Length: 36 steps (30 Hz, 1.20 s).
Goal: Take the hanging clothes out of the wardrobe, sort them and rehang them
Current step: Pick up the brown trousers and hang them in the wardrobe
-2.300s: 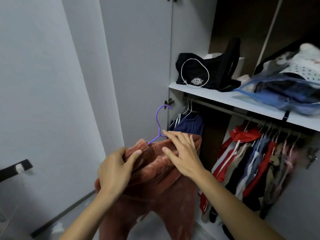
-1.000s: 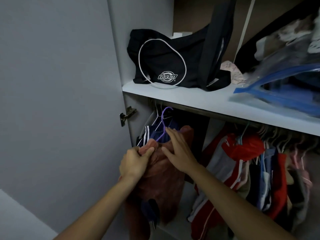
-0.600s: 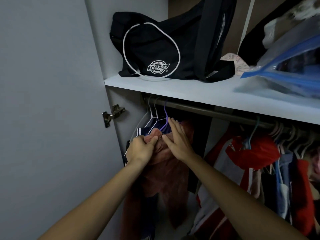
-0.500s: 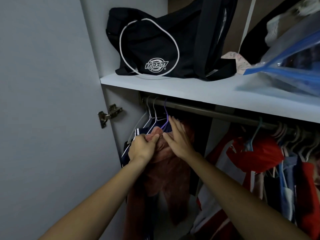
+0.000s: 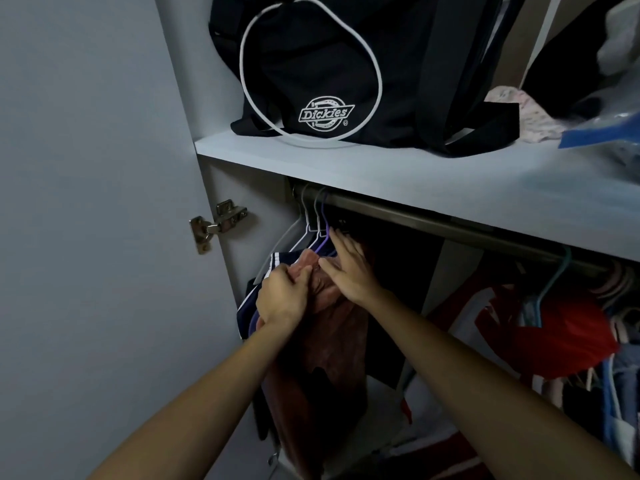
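The rust-brown garment hangs from the purple hanger, whose hook sits over the wardrobe rail at the rail's far left end. The garment's upper edge lies directly between and under both hands; its body drops from them toward 6 o'clock.

Left hand: fingers curled, gripping the bunched upper edge of the garment at its left shoulder. It sits at 8 o'clock from the hanger neck.

Right hand: fingers extended and nearly straight, lying flat on the top of the garment, fingertips reaching up toward the hanger neck just below the rail. It closes on nothing. The two hands are just beside each other, thumbs almost meeting over the fabric.

Just beside the purple hanger, at its 9 o'clock, two white hangers carry a navy garment with white stripes, partly behind the left hand.

At 3 o'clock, well apart along the rail, hang red and white clothes on further hangers.

Above the rail, the shelf bears a black Dickies bag at 12 o'clock. A door hinge is at 9 o'clock
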Motion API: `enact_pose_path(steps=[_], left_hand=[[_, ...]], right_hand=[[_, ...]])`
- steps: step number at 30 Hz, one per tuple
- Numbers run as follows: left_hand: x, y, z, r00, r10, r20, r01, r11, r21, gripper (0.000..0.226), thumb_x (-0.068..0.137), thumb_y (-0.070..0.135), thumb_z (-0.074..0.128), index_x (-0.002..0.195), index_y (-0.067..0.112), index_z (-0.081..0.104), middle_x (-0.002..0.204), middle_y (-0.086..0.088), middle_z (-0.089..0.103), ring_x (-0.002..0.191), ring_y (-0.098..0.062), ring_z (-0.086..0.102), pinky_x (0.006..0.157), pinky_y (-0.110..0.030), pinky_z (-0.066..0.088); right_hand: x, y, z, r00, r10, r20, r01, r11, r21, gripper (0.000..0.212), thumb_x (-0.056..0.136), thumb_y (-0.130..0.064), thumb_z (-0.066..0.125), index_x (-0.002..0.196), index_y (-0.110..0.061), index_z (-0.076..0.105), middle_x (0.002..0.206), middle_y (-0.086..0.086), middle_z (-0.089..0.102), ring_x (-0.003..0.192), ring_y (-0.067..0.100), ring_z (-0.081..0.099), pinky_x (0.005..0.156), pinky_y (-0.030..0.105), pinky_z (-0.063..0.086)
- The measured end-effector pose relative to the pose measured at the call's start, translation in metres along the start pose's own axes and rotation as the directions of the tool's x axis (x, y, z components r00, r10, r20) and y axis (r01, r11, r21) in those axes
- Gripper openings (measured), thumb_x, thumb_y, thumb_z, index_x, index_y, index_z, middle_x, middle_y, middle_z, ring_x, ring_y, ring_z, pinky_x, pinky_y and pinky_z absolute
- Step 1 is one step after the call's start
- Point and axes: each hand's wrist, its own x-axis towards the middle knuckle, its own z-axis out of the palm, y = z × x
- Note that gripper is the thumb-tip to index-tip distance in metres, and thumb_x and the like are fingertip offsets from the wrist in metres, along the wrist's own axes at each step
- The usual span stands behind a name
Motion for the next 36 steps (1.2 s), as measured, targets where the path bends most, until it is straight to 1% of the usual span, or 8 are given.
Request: enact_pose_path(steps=[4,9,12,15,21,25,30,36], left_hand=[[0.005,-0.006,-0.004,0.997,0.074,0.001,-0.074,0.995,0.065,0.040,0.096,0.058,0.060,0.086,0.019,0.057,0.084,-0.002,0.067,0.083,-0.030,0.066,0.064,-0.039,0.046],[0.000,-0.010,-0.018,0.979,0.199,0.044,-0.203,0.975,0.093,0.029,0.097,0.047,0.066,0.097,0.020,0.054,0.096,-0.002,0.066,0.090,-0.027,0.063,0.070,-0.039,0.048],[-0.008,-0.014,-0.036,0.958,0.275,0.083,-0.286,0.941,0.183,0.033,0.098,0.048,0.065,0.112,0.019,0.058,0.113,-0.004,0.061,0.106,-0.027,0.057,0.075,-0.040,0.049],[-0.022,-0.021,-0.065,0.935,0.333,0.121,-0.354,0.885,0.303,0.045,0.099,0.054,0.058,0.126,0.018,0.057,0.116,-0.004,0.057,0.110,-0.028,0.053,0.079,-0.044,0.053],[-0.068,-0.029,-0.172,0.875,0.461,0.149,-0.458,0.690,0.560,0.064,0.100,0.065,0.042,0.147,0.023,0.052,0.132,-0.005,0.056,0.116,-0.029,0.053,0.081,-0.044,0.046],[-0.108,-0.037,-0.245,0.895,0.443,0.062,-0.397,0.724,0.564,0.066,0.101,0.065,0.045,0.152,0.024,0.050,0.143,-0.002,0.054,0.123,-0.028,0.052,0.084,-0.043,0.045],[-0.169,-0.058,-0.302,0.940,0.340,0.013,-0.282,0.758,0.588,0.065,0.103,0.061,0.048,0.156,0.023,0.046,0.146,-0.003,0.054,0.129,-0.028,0.051,0.090,-0.043,0.048],[-0.282,-0.097,-0.373,0.966,0.094,-0.239,0.077,0.782,0.619,0.062,0.101,0.053,0.056,0.154,0.022,0.049,0.145,-0.002,0.056,0.131,-0.028,0.054,0.091,-0.044,0.048]], right_hand=[[0.007,0.002,0.005,1.000,0.013,0.024,-0.013,1.000,0.014,0.077,0.103,-0.043,0.059,0.167,-0.023,0.019,0.174,0.002,0.017,0.159,0.025,0.013,0.129,0.040,0.012],[0.001,-0.001,0.002,0.997,0.076,0.029,-0.076,0.997,0.018,0.080,0.099,-0.052,0.054,0.166,-0.025,0.020,0.174,0.000,0.016,0.159,0.025,0.012,0.129,0.041,0.011],[-0.016,-0.014,-0.005,0.995,0.094,0.016,-0.094,0.995,-0.015,0.075,0.103,-0.044,0.058,0.166,-0.025,0.022,0.174,0.004,0.015,0.159,0.028,0.010,0.129,0.042,0.011],[-0.042,-0.041,-0.011,0.997,0.065,0.040,-0.063,0.996,-0.058,0.074,0.102,-0.043,0.056,0.166,-0.027,0.022,0.173,0.002,0.016,0.159,0.025,0.011,0.129,0.046,0.017],[-0.091,-0.114,-0.022,0.989,-0.097,0.112,0.115,0.980,-0.165,0.075,0.096,-0.063,0.037,0.164,-0.032,0.025,0.170,-0.002,0.024,0.158,0.019,0.016,0.124,0.049,0.029],[-0.117,-0.170,-0.030,0.976,-0.186,0.116,0.194,0.979,-0.060,0.071,0.098,-0.059,0.047,0.161,-0.031,0.033,0.165,-0.005,0.035,0.153,0.019,0.026,0.122,0.046,0.031],[-0.159,-0.248,-0.019,0.925,-0.366,0.100,0.336,0.914,0.228,0.056,0.098,-0.043,0.062,0.149,-0.020,0.052,0.139,-0.004,0.053,0.130,0.018,0.049,0.108,0.040,0.042],[-0.220,-0.328,0.023,0.720,-0.639,0.272,0.469,0.736,0.487,0.056,0.096,-0.042,0.061,0.148,-0.022,0.053,0.137,-0.008,0.052,0.126,0.017,0.050,0.105,0.043,0.044]])
